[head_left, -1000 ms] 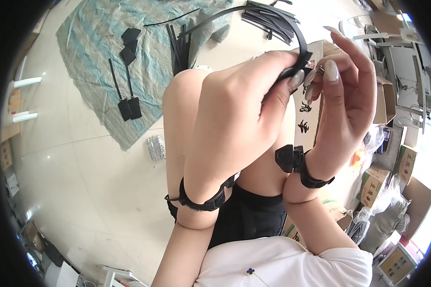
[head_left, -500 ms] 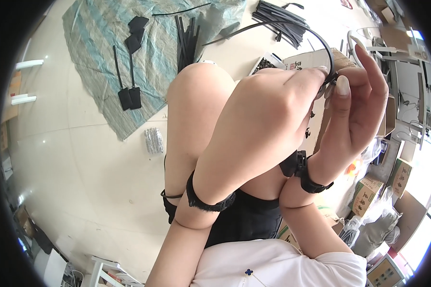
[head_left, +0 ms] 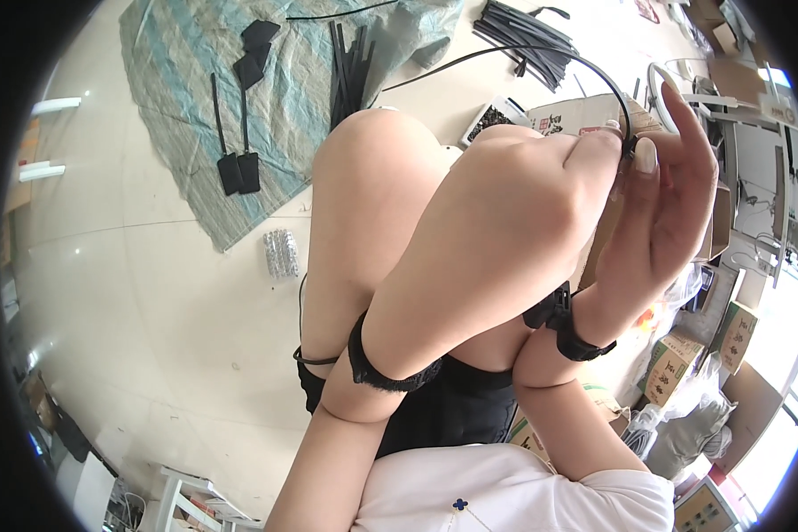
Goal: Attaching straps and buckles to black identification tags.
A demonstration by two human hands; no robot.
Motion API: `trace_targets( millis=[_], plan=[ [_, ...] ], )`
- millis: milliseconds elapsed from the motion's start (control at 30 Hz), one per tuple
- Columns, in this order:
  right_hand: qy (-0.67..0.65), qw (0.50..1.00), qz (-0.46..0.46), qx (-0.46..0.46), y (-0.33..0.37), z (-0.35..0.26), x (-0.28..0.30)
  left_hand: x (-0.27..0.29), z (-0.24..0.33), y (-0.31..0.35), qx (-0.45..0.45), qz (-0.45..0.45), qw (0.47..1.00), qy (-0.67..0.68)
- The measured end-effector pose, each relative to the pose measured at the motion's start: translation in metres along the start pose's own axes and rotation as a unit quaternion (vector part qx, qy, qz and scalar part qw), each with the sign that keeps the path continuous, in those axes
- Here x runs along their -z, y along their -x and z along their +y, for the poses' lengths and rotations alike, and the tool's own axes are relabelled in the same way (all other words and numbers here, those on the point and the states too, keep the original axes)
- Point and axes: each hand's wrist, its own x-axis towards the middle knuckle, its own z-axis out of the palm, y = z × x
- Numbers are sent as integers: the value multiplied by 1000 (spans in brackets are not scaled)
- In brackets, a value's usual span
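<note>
Pinching the strap [head_left: 605, 76] at its near end, the left hand [head_left: 545, 191] has its fingers narrowed just beside the equally near right hand [head_left: 669, 195], whose hold I cannot tell, while the strap's long axis arcs forward and leftward above the floor [head_left: 151, 310].
</note>
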Motion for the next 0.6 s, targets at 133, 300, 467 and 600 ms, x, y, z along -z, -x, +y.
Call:
trace_targets(
  millis=[133,300,467,600],
  plan=[
    [89,996,-1,2,0,3,1,-14,-4,2,8,53,998,11],
    [113,992,55,-25,1,1,-3,-16,-7,0,-59,49,996,-55],
    [44,999,-15,-17,4,8,0,-15,-6,-2,-46,59,997,-23],
    [-30,999,-18,15,2,16,-1,-17,-7,-2,-44,80,996,0]
  ],
)
